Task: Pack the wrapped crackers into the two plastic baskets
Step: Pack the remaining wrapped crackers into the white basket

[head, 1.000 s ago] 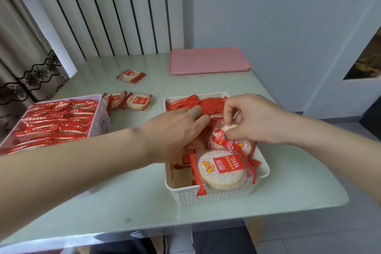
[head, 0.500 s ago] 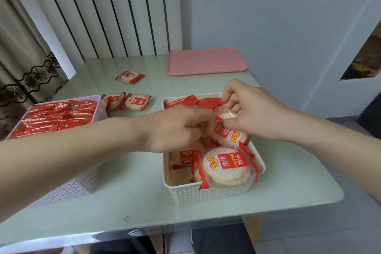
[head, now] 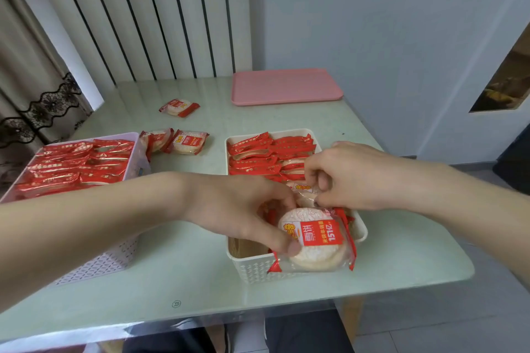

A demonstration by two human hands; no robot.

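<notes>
**Pale green worktop, two baskets, packing under way**

Pale green worktop (head: 183,275) carries a white basket (head: 258,269) at 3 o'clock and a full lilac basket (head: 100,262) at 9 o'clock. Left hand (head: 238,209) grips the front cracker pack (head: 314,241), thumb on its face. Right hand (head: 352,178) pinches another pack (head: 304,190) just behind. Three loose packs (head: 179,107) lie toward 12 o'clock. Judgement: light, brittle discs in slippery film; hold by the edges, not the crimped ends.
</notes>
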